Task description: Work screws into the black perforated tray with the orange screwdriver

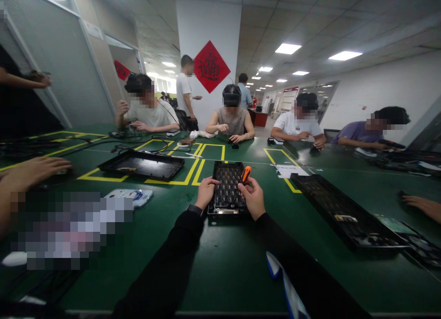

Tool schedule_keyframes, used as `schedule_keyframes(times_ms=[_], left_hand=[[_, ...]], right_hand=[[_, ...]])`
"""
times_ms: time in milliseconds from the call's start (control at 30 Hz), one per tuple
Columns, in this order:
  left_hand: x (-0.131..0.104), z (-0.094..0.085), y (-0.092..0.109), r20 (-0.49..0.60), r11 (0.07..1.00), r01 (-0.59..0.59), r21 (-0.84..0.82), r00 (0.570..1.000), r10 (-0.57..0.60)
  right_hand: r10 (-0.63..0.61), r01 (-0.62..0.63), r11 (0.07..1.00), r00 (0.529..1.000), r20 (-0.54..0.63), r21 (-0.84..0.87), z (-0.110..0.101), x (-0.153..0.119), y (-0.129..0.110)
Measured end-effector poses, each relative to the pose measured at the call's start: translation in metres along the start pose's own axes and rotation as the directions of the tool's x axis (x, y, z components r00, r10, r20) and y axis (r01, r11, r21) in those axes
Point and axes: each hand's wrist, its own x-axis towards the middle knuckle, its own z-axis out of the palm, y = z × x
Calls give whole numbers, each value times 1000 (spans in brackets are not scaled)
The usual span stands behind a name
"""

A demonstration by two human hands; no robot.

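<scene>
In front of me on the green table lies a shallow black casing (225,212), its floor covered in rows of small raised shapes. A pale strip shows at its near end. My left hand (206,192) is closed on the casing's left edge, fingertips over the rim. My right hand (254,197) grips a screwdriver with an orange and black handle (245,174) above the casing's right side. The screwdriver's tip is too dark to make out against the casing.
Black trays lie at left (144,165) and right (347,213). White paper (292,170) is near the right tray; a patterned phone-like item (138,197) lies left. Yellow tape (213,145) marks the table (220,273). Other people's hands (37,172) reach in from both sides; several people sit opposite.
</scene>
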Motion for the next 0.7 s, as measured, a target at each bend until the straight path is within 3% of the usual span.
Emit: schedule_keyframes(times_ms=[433, 700], left_hand=[[1, 0, -1, 6, 1000, -1, -4, 1000, 1], [1, 0, 0, 5, 1000, 0, -8, 1000, 0]], right_hand=[[-30, 30, 997, 1000, 2, 66, 1, -1, -5], [-26, 26, 1000, 1000, 14, 9, 1, -3, -8]])
